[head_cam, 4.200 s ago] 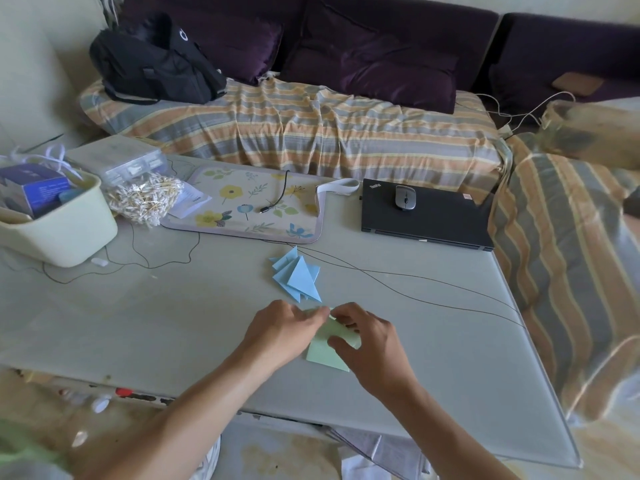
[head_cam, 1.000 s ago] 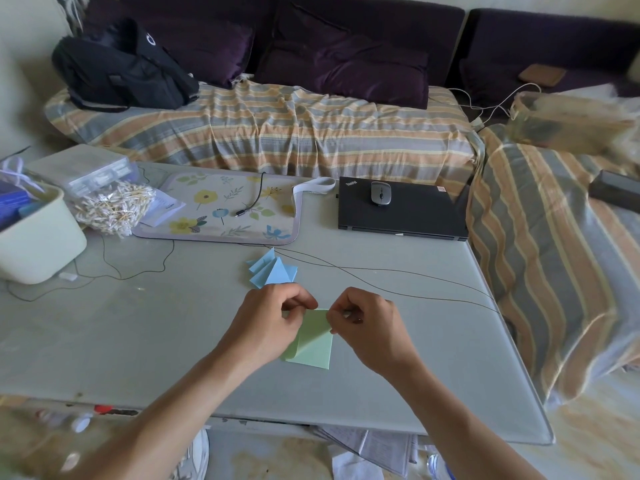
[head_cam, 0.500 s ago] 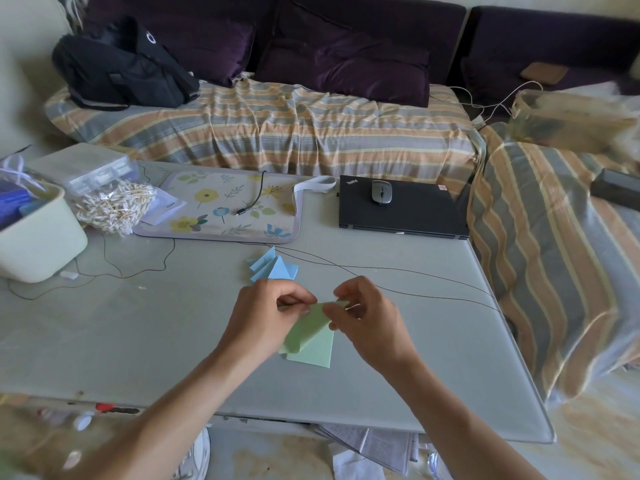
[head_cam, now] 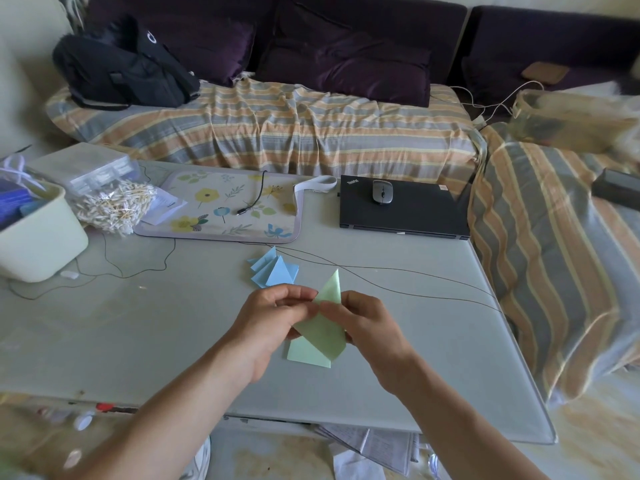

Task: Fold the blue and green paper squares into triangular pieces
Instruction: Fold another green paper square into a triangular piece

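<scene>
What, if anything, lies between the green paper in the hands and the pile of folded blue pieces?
Nothing visible. The green paper, held by the left hand and right hand, has only bare table before the blue pieces.

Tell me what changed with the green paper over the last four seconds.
The green sheet, earlier pressed flat on the stack, is now lifted off it: both hands, left hand and right hand, pinch it in the air, one corner pointing up. The green stack on the table and the folded blue pieces stayed as they were.
</scene>
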Motion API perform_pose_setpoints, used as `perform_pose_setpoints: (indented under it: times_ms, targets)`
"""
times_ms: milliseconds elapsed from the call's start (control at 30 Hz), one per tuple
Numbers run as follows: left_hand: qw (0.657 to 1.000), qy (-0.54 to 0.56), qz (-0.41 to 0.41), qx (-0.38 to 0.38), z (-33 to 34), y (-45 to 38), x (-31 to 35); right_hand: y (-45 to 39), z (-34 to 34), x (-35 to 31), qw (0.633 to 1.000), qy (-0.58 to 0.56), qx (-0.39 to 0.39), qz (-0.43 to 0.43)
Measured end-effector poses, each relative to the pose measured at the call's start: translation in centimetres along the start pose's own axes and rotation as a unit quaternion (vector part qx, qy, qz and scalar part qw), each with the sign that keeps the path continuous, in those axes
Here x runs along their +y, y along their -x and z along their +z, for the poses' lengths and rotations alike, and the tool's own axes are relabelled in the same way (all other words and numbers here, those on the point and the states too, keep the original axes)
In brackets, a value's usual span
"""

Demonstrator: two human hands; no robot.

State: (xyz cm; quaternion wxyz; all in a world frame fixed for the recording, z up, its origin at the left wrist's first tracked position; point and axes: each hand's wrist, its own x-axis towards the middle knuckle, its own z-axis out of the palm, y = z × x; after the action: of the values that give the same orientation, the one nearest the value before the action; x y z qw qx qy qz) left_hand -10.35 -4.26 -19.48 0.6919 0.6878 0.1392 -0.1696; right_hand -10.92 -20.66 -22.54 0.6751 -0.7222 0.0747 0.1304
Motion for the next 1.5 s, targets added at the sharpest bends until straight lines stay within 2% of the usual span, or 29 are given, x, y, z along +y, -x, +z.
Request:
perform_pose_setpoints:
  times_ms: [100,333,567,833,1100,1333,1500]
  targets:
    - [1.0,-0.014,-0.002,-0.003,-0.1,0.0,0.0,0.2,0.1,0.0,1.0,0.014,-0.015,0.0]
    - [0.998,-0.039,0.054,-0.009,-0.1,-0.2,0.3,0.4,0.0,0.0,0.994,0.088,-0.066,-0.01]
    - [0.996,-0.041,0.078,0.034,-0.1,-0.3,0.1,0.6,0.1,0.0,0.994,0.087,-0.063,-0.016]
    - [0.993,-0.049,0.099,0.035,0.2,-0.3,0.1,0.7,0.2,-0.2,0.993,0.094,-0.069,-0.019]
    - [0.995,-0.044,0.084,0.042,0.3,-0.3,0.1,0.8,0.4,-0.2,0.992,0.109,-0.069,-0.019]
    - [0.992,-0.05,0.107,0.046,0.4,-0.4,0.1,1.0,0.7,0.0,0.987,0.138,-0.077,-0.022]
    - [0.995,-0.031,0.083,0.048,0.2,-0.6,0.0,1.0,0.8,0.0,0.987,0.134,-0.08,-0.029]
